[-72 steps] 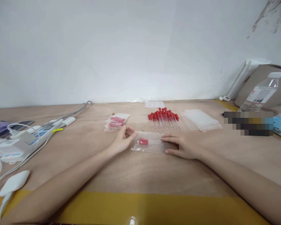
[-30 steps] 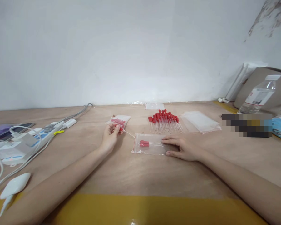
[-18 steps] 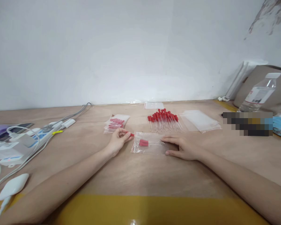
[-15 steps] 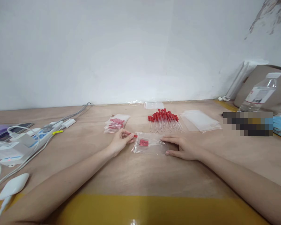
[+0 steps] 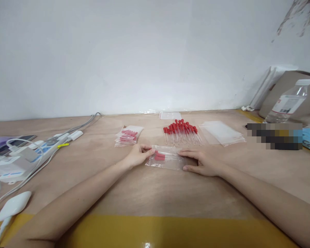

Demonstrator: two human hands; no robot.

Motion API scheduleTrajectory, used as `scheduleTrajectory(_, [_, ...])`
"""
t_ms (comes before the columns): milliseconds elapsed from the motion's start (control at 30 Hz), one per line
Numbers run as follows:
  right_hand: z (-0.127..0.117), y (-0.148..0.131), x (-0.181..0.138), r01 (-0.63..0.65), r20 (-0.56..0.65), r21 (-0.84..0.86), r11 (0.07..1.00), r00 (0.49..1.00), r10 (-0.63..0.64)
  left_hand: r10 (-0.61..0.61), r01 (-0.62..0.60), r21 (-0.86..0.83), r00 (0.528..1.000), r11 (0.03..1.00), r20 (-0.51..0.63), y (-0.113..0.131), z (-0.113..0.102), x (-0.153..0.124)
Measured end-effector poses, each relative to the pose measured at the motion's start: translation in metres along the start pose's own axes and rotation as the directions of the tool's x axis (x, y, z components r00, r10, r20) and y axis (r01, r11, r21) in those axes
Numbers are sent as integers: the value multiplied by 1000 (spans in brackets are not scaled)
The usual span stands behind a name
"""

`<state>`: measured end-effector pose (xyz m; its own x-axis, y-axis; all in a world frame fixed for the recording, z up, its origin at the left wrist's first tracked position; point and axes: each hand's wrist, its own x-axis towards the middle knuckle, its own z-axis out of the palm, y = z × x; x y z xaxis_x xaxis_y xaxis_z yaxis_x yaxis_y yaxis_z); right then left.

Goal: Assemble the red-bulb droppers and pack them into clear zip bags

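A clear plastic bag (image 5: 170,164) lies flat on the table between my hands. Inside it are red-bulbed droppers (image 5: 159,157), their thin stems pointing right. My left hand (image 5: 139,155) is closed at the bag's left end, thumb and fingers pinching another dropper by its red bulb, which is partly hidden by the fingertips. This dropper's stem lies within the bag. My right hand (image 5: 200,162) rests open on the bag's right end, its thumb and fingers spread apart and touching the plastic.
Behind the bag is a pile of loose red-bulbed droppers (image 5: 182,131). Filled bags (image 5: 129,136) are stacked at its left, flat bags (image 5: 222,132) at its right. A power strip (image 5: 45,151) with cables occupies the left side. At the right stands a water bottle (image 5: 286,103).
My left hand has moved right, and the dropper it holds has slid from outside the bag's left end into the bag. My right hand has stayed in place.
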<state>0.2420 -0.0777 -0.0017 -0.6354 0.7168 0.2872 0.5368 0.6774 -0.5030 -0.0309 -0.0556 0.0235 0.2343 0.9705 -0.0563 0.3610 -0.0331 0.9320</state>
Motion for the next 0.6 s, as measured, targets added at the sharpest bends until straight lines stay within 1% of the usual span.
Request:
scheduleTrajectory(67, [0, 0, 0, 0, -2, 2, 1000, 1000, 0, -15, 10, 72, 997, 997, 71, 5, 0, 3])
scheduleTrajectory(133, [-1, -1, 0, 2, 4, 1, 1000, 1000, -2, -37, 31, 74, 996, 997, 77, 9, 1, 7])
scheduleTrajectory(267, [-2, -3, 1, 14, 4, -24, 1000, 1000, -14, -31, 34, 44, 998, 998, -62, 9, 4, 13])
scheduleTrajectory(333, [-2, -3, 1, 19, -15, -37, 999, 1000, -20, -58, 59, 16, 993, 998, -102, 8, 4, 12])
scheduleTrajectory(367, [-1, -3, 1, 20, -31, -44, 999, 999, -21, -76, 75, -20, 991, 997, -114, 7, 3, 10])
scheduleTrajectory(433, [0, -2, 2, 13, -67, -59, 998, 998, -17, -120, 104, -145, 987, 984, -109, 7, 2, 6])
scheduleTrajectory(533, [1, -3, 2, 1, -84, -69, 998, 996, -7, -196, 166, -376, 980, 911, -43, 6, -2, -3])
scheduleTrajectory(567, [2, -4, 2, 0, -81, -68, 998, 997, -6, -217, 188, -416, 976, 889, -22, 4, -3, -5])
scheduleTrajectory(600, [2, -5, 2, 2, -79, -64, 998, 997, -7, -224, 193, -422, 974, 886, -24, 2, -5, -6])
